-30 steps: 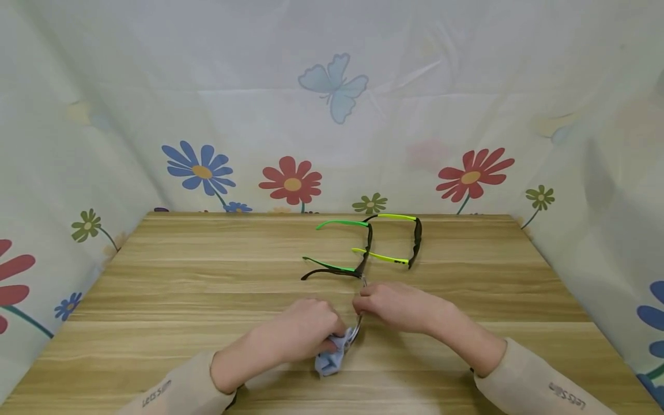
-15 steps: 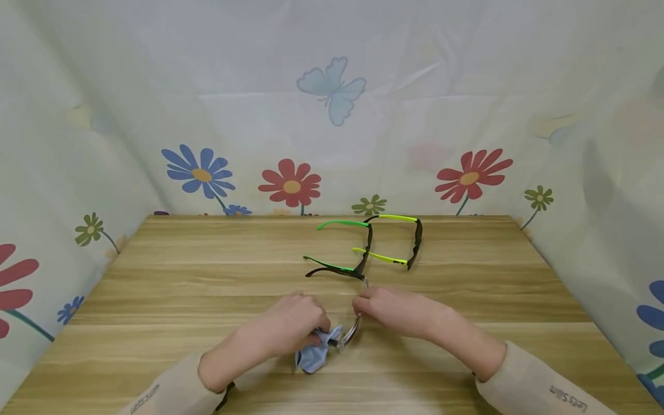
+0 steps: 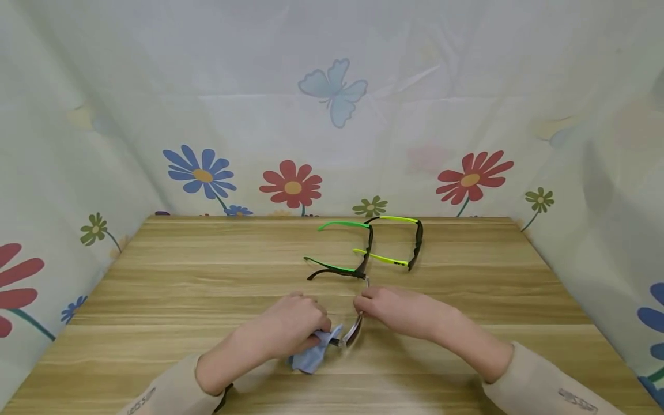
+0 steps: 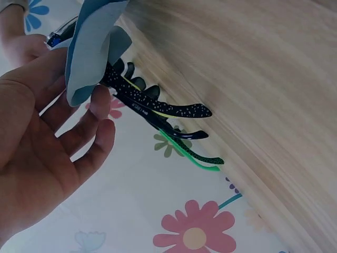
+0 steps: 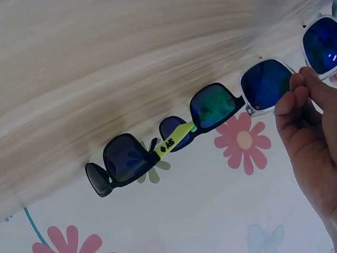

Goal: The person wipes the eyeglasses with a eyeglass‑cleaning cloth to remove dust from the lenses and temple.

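A pair of sunglasses with a clear frame, blue mirrored lenses and dark temples [image 3: 353,331] stands at the middle front of the table. My right hand [image 3: 402,310] pinches its bridge between the lenses, as the right wrist view shows with the blue lens [image 5: 266,85] beside the fingertips [image 5: 298,95]. A light blue cloth [image 3: 310,356] is pinched in my left hand [image 3: 287,327] around the near temple. In the left wrist view the cloth [image 4: 87,52] hides part of that temple, and a speckled black temple [image 4: 174,109] sticks out past it.
Just behind the held pair lie sunglasses with green temples [image 3: 344,223]. Sunglasses with yellow temples [image 3: 418,245] lie farther right. Both rest on the wooden table [image 3: 207,271], whose back edge meets a flowered curtain [image 3: 233,115].
My left hand has slid left with the cloth, away from the lens and along the near temple, baring the hinge. My right hand has stayed on the bridge.
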Demonstrator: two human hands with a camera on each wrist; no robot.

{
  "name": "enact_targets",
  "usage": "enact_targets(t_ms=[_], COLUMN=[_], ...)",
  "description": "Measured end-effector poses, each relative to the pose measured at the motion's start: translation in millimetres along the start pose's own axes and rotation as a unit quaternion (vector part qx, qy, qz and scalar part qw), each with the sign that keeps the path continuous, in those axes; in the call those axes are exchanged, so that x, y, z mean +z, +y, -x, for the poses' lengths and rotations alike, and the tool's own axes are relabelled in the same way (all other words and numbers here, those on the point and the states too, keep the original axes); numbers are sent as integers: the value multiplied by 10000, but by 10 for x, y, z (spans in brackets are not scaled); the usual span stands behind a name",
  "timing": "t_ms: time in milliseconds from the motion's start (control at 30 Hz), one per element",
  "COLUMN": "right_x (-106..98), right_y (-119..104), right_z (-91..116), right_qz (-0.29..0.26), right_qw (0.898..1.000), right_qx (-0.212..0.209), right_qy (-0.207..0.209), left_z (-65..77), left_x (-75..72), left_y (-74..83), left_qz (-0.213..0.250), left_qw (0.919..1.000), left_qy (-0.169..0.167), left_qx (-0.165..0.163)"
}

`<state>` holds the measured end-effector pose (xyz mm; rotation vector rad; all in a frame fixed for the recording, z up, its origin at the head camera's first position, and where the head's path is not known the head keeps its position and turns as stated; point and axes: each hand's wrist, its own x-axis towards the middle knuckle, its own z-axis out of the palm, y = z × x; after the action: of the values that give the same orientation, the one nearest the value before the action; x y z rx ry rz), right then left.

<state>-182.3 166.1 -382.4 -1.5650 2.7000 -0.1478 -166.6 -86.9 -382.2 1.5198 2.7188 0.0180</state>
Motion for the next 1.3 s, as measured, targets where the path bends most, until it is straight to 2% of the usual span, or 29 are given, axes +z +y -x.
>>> enact_targets(t_ms=[133,433,767,867,1067,1167,1300], right_x=[-37,-104,-112,-105,-92,-77,-60], right_y=[-3,-17,84,130,180,177,152], right_z=[31,89,193,255,349,341,305], right_qz=[-36,284,231,222,141,150,199], right_qw=[10000,9990,9989,9982,9972,9968,9955], right_qx=[-22,-248,-341,-457,-610,-663,-781], right_qy=[21,225,242,314,403,419,491], left_z=[15,58,163,238,378,374,295], left_x=[-14,-22,0,36,40,0,-41], left_y=[2,-34,-192,-294,-524,-589,-603], left_qz=[-56,304,589,633,907,978,1101], left_qw=[9999,9995,9979,9971,9921,9897,9851], left_qy=[108,98,283,422,609,792,1069], left_qx=[41,8,31,-93,-619,-683,-779])
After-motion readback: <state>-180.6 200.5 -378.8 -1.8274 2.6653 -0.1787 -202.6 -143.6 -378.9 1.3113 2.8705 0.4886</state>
